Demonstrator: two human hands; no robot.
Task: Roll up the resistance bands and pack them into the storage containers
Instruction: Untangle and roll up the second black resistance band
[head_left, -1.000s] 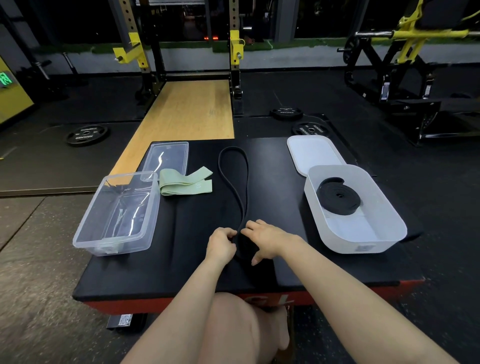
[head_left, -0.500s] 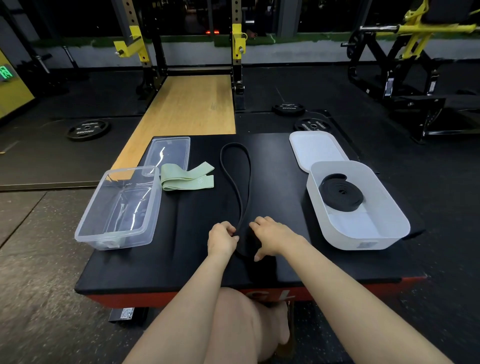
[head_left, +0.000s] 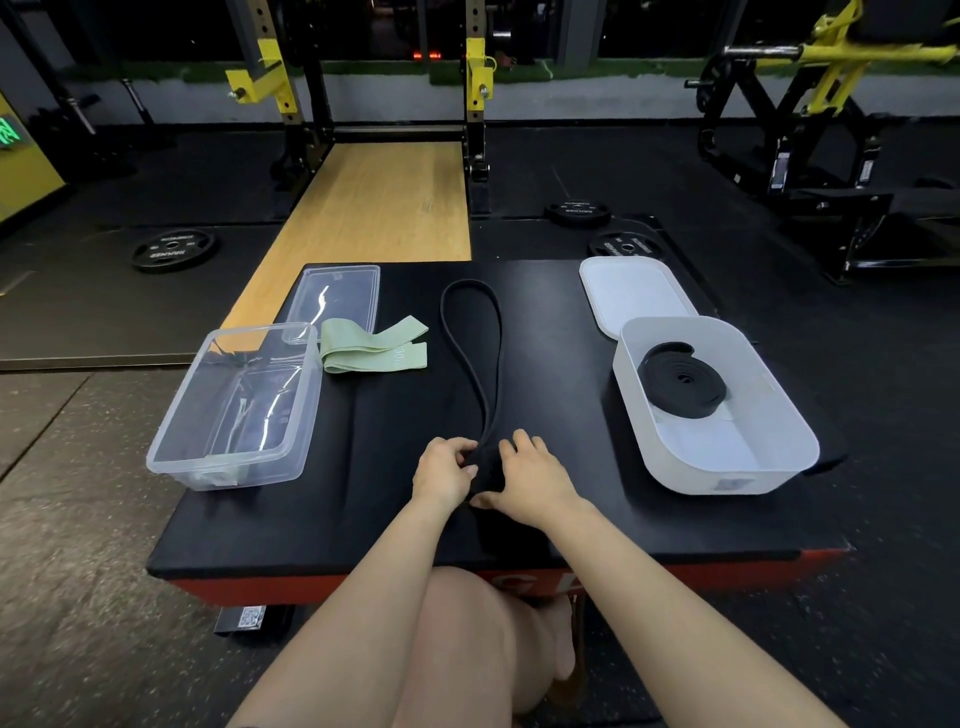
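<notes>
I see my left hand and right hand with fingers curled, pinching the rolled near end of the long black band on the black table. Another rolled band sits inside the white box.

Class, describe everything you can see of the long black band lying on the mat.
The long black band is a thin, matte, rubbery-looking closed loop. It lies flat on the black mat, its rounded far end away from the person. Its near end is bunched into a small roll gripped between the left hand and right hand.
</notes>
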